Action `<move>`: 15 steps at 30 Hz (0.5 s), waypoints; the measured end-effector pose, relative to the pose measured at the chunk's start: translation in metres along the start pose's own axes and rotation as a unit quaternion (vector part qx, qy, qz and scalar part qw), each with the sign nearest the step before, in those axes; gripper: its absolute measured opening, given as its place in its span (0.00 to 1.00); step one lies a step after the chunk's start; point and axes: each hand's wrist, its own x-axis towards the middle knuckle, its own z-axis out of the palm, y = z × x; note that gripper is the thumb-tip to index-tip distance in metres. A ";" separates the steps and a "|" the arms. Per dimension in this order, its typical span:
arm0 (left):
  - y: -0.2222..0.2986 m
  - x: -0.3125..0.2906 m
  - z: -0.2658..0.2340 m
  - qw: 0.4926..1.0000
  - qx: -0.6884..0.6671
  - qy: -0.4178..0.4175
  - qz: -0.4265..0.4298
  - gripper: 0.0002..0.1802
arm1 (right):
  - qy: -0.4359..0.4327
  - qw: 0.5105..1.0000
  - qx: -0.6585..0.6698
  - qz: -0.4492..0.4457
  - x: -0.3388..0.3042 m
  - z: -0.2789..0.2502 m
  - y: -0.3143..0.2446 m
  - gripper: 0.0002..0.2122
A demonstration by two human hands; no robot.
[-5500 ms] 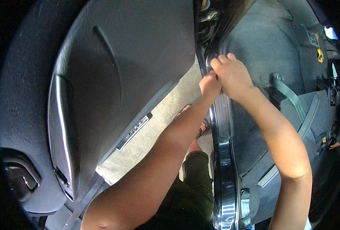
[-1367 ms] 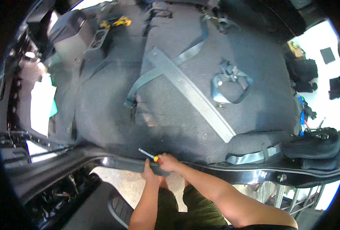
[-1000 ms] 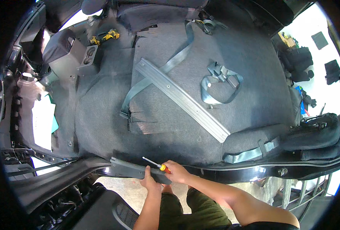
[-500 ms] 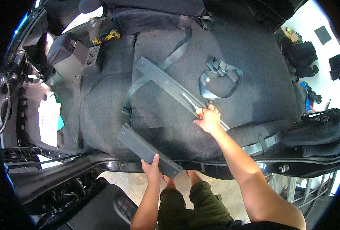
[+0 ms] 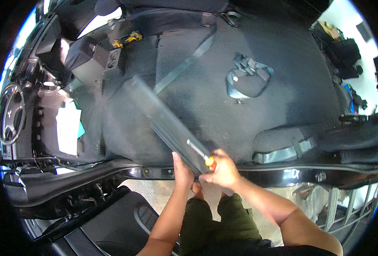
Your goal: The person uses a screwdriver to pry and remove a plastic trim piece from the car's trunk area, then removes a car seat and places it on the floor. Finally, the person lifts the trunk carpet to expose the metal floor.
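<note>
My right hand (image 5: 224,170) is closed on a screwdriver (image 5: 210,161) with a yellow and orange handle, and also on the lower part of a long grey plastic sill trim strip (image 5: 159,109). The screwdriver's shaft lies along the strip's face. My left hand (image 5: 183,171), thumb up, grips a shorter dark ribbed trim strip (image 5: 167,137), mostly covered by the long one. Both strips slant side by side over the near edge of the car's carpeted floor (image 5: 197,115). The long strip is blurred by motion.
A loop of grey seat belt (image 5: 242,95) lies on the carpet, and another belt (image 5: 189,59) crosses it. Far left are a yellow power drill (image 5: 133,37), a centre console (image 5: 88,64), papers (image 5: 68,130) and a steering wheel (image 5: 12,113). The door sill (image 5: 274,175) runs in front of me.
My right hand has lifted the long strip off the carpet, with the screwdriver, and brought it nearer and left, against the shorter strip. My left hand has risen slightly and moved right.
</note>
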 end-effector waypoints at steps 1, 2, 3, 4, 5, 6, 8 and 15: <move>-0.001 -0.005 0.001 0.999 -0.022 0.020 -0.014 0.29 | 0.023 0.990 -0.132 -0.032 -0.018 0.009 0.003 0.24; -0.005 -0.013 0.001 0.998 0.054 0.015 -0.001 0.28 | 0.057 0.975 -0.199 -0.082 -0.042 0.011 0.008 0.24; -0.009 -0.022 0.000 0.991 0.127 0.028 0.011 0.27 | 0.061 0.980 -0.169 -0.085 -0.059 0.014 0.013 0.24; -0.014 -0.030 -0.002 0.980 0.194 0.031 0.033 0.26 | 0.058 0.983 -0.156 -0.078 -0.072 0.016 0.019 0.25; -0.020 -0.045 -0.006 0.985 0.167 0.031 0.043 0.24 | 0.010 0.997 0.017 0.075 -0.085 0.018 0.025 0.26; -0.027 -0.060 -0.011 0.981 0.187 0.045 0.013 0.24 | 0.020 0.987 0.099 0.123 -0.101 0.016 0.032 0.29; -0.039 -0.096 -0.024 0.975 0.217 0.052 -0.019 0.24 | 0.029 0.993 0.036 0.109 -0.117 0.013 0.048 0.30; -0.117 -0.206 -0.034 0.939 0.335 -0.044 -0.062 0.26 | -0.039 0.968 0.215 0.125 -0.190 -0.004 0.079 0.22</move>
